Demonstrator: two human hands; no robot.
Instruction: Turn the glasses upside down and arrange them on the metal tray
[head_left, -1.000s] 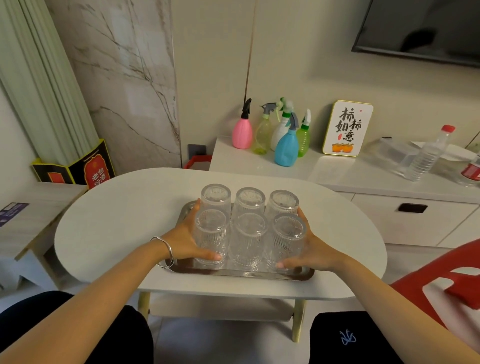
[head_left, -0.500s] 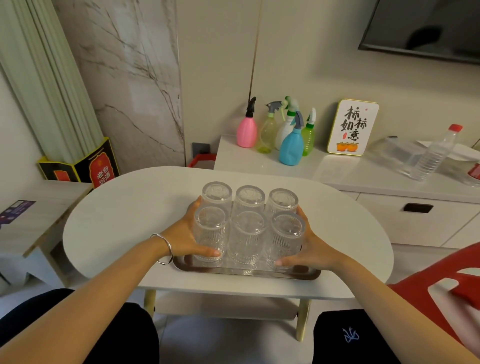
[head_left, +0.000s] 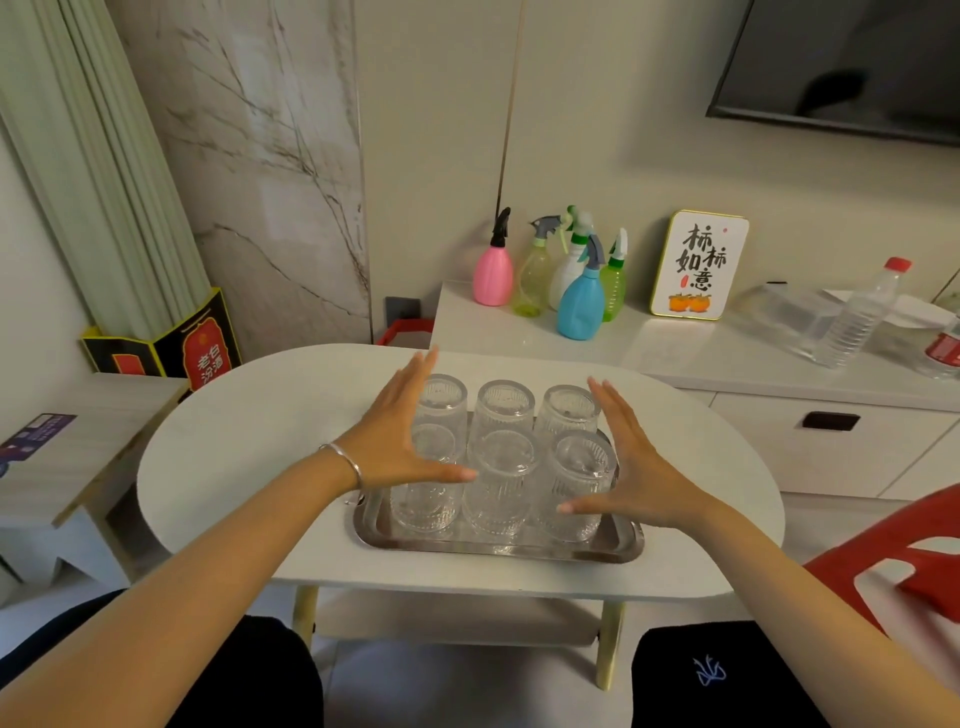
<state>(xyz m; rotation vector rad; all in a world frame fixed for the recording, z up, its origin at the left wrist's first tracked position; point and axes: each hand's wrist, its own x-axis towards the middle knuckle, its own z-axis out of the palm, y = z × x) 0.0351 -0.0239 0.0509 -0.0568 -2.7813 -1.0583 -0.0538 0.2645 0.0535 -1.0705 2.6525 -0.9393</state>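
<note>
Your left hand (head_left: 400, 441) and right hand (head_left: 631, 462) hover flat, palms facing inward, fingers spread, grasping nothing. Between them six upside-down glasses (head_left: 501, 467) stand in two rows on the metal tray (head_left: 498, 548).

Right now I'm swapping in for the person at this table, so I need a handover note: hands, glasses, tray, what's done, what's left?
Left hand: open, flat, beside the left column of glasses, holding nothing.
Right hand: open, beside the right column, holding nothing.
Glasses: six, all upside down, in two rows of three on the metal tray, which sits on the white table.
Done: all six glasses in view are flipped and arranged.
Left: apparently nothing; at most check the spacing.
</note>
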